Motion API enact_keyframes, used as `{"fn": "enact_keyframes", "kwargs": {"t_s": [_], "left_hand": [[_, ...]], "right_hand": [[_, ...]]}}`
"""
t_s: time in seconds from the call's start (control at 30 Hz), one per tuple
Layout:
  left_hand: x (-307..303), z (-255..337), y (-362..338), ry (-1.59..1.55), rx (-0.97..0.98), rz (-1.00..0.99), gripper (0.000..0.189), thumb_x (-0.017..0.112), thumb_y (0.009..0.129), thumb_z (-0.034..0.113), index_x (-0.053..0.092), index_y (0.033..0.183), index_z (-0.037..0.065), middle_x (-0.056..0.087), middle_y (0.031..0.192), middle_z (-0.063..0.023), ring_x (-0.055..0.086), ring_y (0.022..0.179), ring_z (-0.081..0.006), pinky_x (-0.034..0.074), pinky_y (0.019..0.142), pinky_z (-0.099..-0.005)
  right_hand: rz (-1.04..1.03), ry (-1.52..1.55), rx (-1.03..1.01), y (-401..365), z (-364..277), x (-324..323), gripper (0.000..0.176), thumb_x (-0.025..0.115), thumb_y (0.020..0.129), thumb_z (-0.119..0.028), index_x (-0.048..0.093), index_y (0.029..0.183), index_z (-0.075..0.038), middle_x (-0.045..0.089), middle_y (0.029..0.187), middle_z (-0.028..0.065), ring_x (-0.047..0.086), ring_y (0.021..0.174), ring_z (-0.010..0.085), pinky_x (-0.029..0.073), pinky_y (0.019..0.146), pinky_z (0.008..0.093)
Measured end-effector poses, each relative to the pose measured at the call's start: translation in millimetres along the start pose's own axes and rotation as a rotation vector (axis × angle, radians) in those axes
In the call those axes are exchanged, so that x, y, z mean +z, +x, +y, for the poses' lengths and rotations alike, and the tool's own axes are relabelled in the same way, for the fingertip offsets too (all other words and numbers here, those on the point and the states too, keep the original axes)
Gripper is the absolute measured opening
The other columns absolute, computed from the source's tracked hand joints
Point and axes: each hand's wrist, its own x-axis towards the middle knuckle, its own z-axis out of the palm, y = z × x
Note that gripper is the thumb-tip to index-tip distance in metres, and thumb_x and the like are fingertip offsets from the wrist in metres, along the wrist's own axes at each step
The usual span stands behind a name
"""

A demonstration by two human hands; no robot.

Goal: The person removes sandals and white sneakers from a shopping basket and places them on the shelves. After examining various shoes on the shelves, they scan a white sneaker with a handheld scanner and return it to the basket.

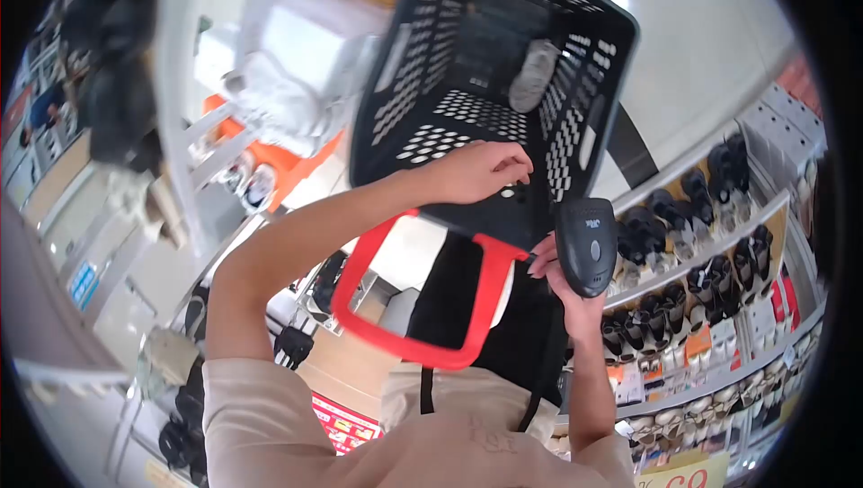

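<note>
My left hand (476, 171) reaches over the near side of a black shopping basket (485, 232), its fingers curled in and nothing visible in them. Deep inside the basket, against its right wall, lies a single pale shoe (537, 75), apart from that hand. The basket's red handle (490, 304) is folded toward my body. My right hand (580, 306) is wrapped around a black handheld barcode scanner (586, 245), just right of the basket's near edge. The scanner hides part of that hand, and some of its fingertips are near the end of the red handle.
On the right stand curved shelves with rows of dark shoes (670, 308) and lighter shoes (692, 416). White shoes (279, 97) sit on a rack to the left, above an orange box (301, 173). Glossy floor tiles (710, 30) show beyond the basket.
</note>
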Motion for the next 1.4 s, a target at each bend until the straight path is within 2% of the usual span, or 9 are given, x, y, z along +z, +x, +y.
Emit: {"fn": "enact_keyframes", "kwargs": {"t_s": [0.1, 0.2, 0.37, 0.47, 0.6, 0.73, 1.07, 1.27, 1.4], "left_hand": [[-36, 38, -107, 0.171, 0.082, 0.282, 0.026, 0.056, 0.107, 0.023, 0.066, 0.121, 0.003, 0.074, 0.107, -0.0074, 0.071, 0.099, -0.0181, 0.053, 0.090, -0.0320], [-64, -14, -176, -0.082, 0.109, 0.940, 0.022, 0.065, 0.102, 0.016, 0.064, 0.121, 0.004, 0.064, 0.120, -0.0041, 0.064, 0.111, -0.0141, 0.053, 0.095, -0.0344], [-142, -173, -184, -0.137, -0.359, 1.567, 0.111, 0.089, 0.078, 0.041, 0.025, 0.153, -0.009, 0.040, 0.154, -0.0211, 0.041, 0.143, -0.0319, 0.041, 0.114, -0.0426], [-186, -220, -157, -0.407, -0.174, 1.529, 0.134, 0.091, 0.070, 0.051, 0.012, 0.157, -0.012, 0.029, 0.162, -0.0234, 0.035, 0.147, -0.0345, 0.032, 0.121, -0.0429], [-212, -212, -139, -0.599, -0.341, 1.494, 0.130, 0.091, 0.071, 0.046, 0.013, 0.157, -0.011, 0.025, 0.164, -0.0244, 0.034, 0.149, -0.0333, 0.033, 0.121, -0.0410], [-239, -248, -160, -0.756, -0.344, 1.375, 0.110, 0.091, 0.071, 0.040, 0.033, 0.149, -0.013, 0.047, 0.151, -0.0219, 0.049, 0.137, -0.0292, 0.038, 0.115, -0.0375], [-80, -66, -194, -0.244, 0.205, 1.110, 0.063, 0.085, 0.086, 0.016, 0.052, 0.133, -0.010, 0.063, 0.131, -0.0170, 0.060, 0.121, -0.0219, 0.045, 0.106, -0.0359], [-13, -14, -73, -0.294, 0.206, 0.750, 0.066, 0.082, 0.087, 0.018, 0.048, 0.140, -0.004, 0.058, 0.137, -0.0158, 0.057, 0.127, -0.0223, 0.041, 0.110, -0.0363], [-13, -114, 102, -0.037, 0.162, 0.859, 0.079, 0.085, 0.077, 0.016, 0.044, 0.141, -0.005, 0.054, 0.136, -0.0233, 0.053, 0.128, -0.0370, 0.039, 0.111, -0.0427]], "right_hand": [[-0.103, -0.496, -0.247, -21, -4, 14, 0.033, 0.077, 0.081, -0.003, 0.066, 0.111, 0.004, 0.072, 0.103, 0.0134, 0.070, 0.085, 0.0206, 0.055, 0.082, 0.0342], [-0.292, -0.721, -0.409, -28, -31, 51, 0.029, 0.078, 0.078, 0.001, 0.068, 0.106, -0.001, 0.072, 0.098, 0.0096, 0.069, 0.088, 0.0183, 0.053, 0.083, 0.0318], [-0.367, -0.708, -0.314, -17, -15, 92, 0.036, 0.078, 0.080, -0.002, 0.066, 0.113, 0.003, 0.073, 0.100, 0.0141, 0.071, 0.087, 0.0217, 0.054, 0.083, 0.0325], [-0.282, -0.803, -0.472, -4, -17, 131, 0.047, 0.079, 0.081, -0.008, 0.064, 0.124, 0.001, 0.072, 0.098, 0.0147, 0.072, 0.083, 0.0245, 0.056, 0.077, 0.0314], [-0.219, -0.825, -0.458, 0, -10, 139, 0.047, 0.079, 0.081, -0.008, 0.064, 0.124, 0.001, 0.072, 0.099, 0.0152, 0.073, 0.086, 0.0276, 0.057, 0.079, 0.0350], [-0.180, -0.860, -0.326, -11, -10, 129, 0.039, 0.079, 0.080, -0.008, 0.064, 0.115, 0.001, 0.071, 0.096, 0.0155, 0.071, 0.085, 0.0321, 0.055, 0.077, 0.0363], [-0.087, -0.793, -0.331, -31, -13, 79, 0.046, 0.078, 0.079, -0.006, 0.062, 0.122, 0.002, 0.071, 0.104, 0.0180, 0.072, 0.093, 0.0347, 0.056, 0.084, 0.0363], [0.004, -0.650, -0.162, -30, -9, 49, 0.048, 0.079, 0.081, -0.006, 0.064, 0.126, -0.001, 0.073, 0.109, 0.0161, 0.073, 0.097, 0.0280, 0.055, 0.086, 0.0350], [0.064, -0.378, -0.103, -8, -5, 43, 0.022, 0.074, 0.088, 0.004, 0.067, 0.108, 0.003, 0.073, 0.102, 0.0083, 0.070, 0.091, 0.0143, 0.056, 0.085, 0.0317]]}}
